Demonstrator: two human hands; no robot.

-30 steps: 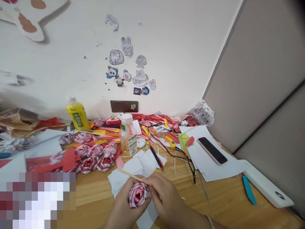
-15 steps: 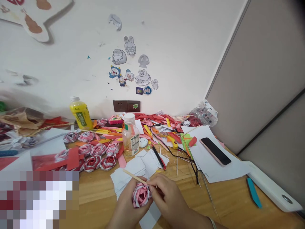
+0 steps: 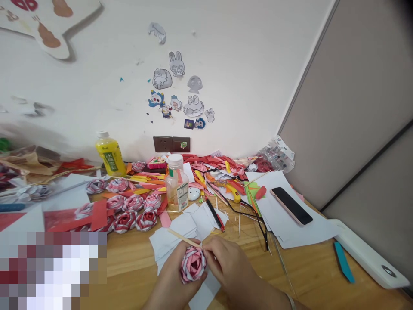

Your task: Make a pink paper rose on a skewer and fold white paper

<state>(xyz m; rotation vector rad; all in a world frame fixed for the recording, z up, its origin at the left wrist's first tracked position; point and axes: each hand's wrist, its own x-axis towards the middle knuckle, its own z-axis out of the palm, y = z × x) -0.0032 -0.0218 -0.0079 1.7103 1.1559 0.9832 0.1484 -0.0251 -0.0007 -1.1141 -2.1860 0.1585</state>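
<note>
Fingers of the left hand (image 3: pixel 176 273) curl behind the paper rose (image 3: pixel 193 265), so its underside is hidden. Thin stick (image 3: pixel 180 237) crosses above the bloom, its near end lost at the right hand's (image 3: pixel 230 267) fingertips; which hand bears it, cannot tell. Left hand cups the rose, thumb along its lower side; right hand is narrow, thumb and forefinger drawn together at the rose's upper right edge. Bracelet (image 3: pixel 291 301) on the right wrist, cut off by the frame bottom. Pixelated block (image 3: pixel 48 271) masks the area well left of the left hand.

White sheets (image 3: pixel 176 232) lie beyond and under the hands. Past them, a clear bottle (image 3: pixel 177 189) stands upright — the nearest tall thing ahead — with dark pens (image 3: pixel 214 213) to its right. Finished-looking roses (image 3: pixel 134 204) sit forward and left, a yellow drink bottle (image 3: pixel 110 157) behind them. Coloured strips (image 3: pixel 209 165) heap along the wall; black cable (image 3: pixel 251 211) loops ahead of the right hand.

Wood tabletop (image 3: pixel 129 262) shows left of the left hand and right of the right. Further right: phone (image 3: pixel 292 206) on paper, teal piece (image 3: pixel 344 261), long white device (image 3: pixel 368 254), then the grey partition (image 3: pixel 348 94).
</note>
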